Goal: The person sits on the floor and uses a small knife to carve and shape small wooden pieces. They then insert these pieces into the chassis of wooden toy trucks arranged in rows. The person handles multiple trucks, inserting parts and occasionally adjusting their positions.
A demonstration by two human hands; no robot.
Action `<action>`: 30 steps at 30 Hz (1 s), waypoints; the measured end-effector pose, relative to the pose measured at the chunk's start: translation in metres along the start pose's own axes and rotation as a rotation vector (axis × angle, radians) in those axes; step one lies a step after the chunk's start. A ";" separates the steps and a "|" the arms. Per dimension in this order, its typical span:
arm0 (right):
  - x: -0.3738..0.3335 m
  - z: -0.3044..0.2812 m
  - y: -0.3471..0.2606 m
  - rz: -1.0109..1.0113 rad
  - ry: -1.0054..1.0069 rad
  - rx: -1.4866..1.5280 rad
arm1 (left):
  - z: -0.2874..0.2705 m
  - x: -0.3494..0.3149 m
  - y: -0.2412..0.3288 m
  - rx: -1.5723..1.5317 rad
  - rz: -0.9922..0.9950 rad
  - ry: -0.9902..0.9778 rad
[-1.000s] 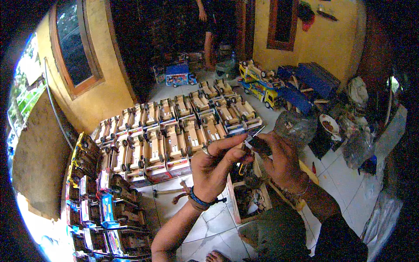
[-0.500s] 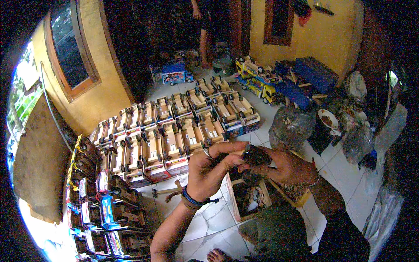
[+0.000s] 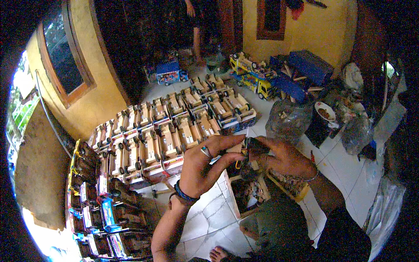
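In front of me both hands meet at a small work piece. My left hand (image 3: pixel 203 166) pinches a small pale wooden piece (image 3: pixel 235 149) between thumb and fingers. My right hand (image 3: pixel 288 159) is closed round a small black object (image 3: pixel 258 146), whose kind I cannot make out. Its end touches or nearly touches the wooden piece, and a thin upright glint shows where they meet. Below the hands stands an open wooden box (image 3: pixel 235 201) with small loose pieces inside. Beside it, partly behind my right forearm, is a yellow-edged tray (image 3: pixel 302 195) of small bits.
Rows of upturned wooden toy trucks (image 3: pixel 168 139) fill the floor ahead. More toy trucks (image 3: pixel 107 209) stand at the left. Yellow toy trucks (image 3: pixel 257 83), a clear plastic bag (image 3: pixel 288 118) and a white bowl (image 3: pixel 325 112) are at the right. Another person's leg (image 3: pixel 197 43) shows in the doorway.
The view has shifted slightly. My left fingers have straightened somewhat around the wooden piece, and the black object in my right hand has turned a little. Both hands remain together.
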State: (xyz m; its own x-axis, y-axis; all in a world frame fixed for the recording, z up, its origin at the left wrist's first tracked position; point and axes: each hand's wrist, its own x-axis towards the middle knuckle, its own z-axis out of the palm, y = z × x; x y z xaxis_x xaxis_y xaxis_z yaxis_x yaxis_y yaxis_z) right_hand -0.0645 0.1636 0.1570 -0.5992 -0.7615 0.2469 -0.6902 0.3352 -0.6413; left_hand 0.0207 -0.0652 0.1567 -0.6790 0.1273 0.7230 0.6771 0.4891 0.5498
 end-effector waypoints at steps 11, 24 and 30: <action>0.005 -0.003 0.009 -0.037 0.225 -0.223 | 0.001 -0.001 -0.009 0.164 0.084 -0.044; 0.002 -0.007 0.008 0.004 0.226 -0.263 | 0.000 0.001 -0.006 0.258 0.068 -0.074; 0.002 -0.006 0.006 0.101 0.163 -0.299 | 0.002 0.003 -0.004 0.190 0.014 -0.081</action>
State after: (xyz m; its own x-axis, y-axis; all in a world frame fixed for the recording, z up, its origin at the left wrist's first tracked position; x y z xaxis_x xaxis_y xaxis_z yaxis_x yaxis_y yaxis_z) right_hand -0.0724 0.1677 0.1580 -0.7103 -0.6263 0.3212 -0.6984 0.5700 -0.4329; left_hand 0.0149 -0.0646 0.1560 -0.6958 0.2007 0.6896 0.6261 0.6399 0.4455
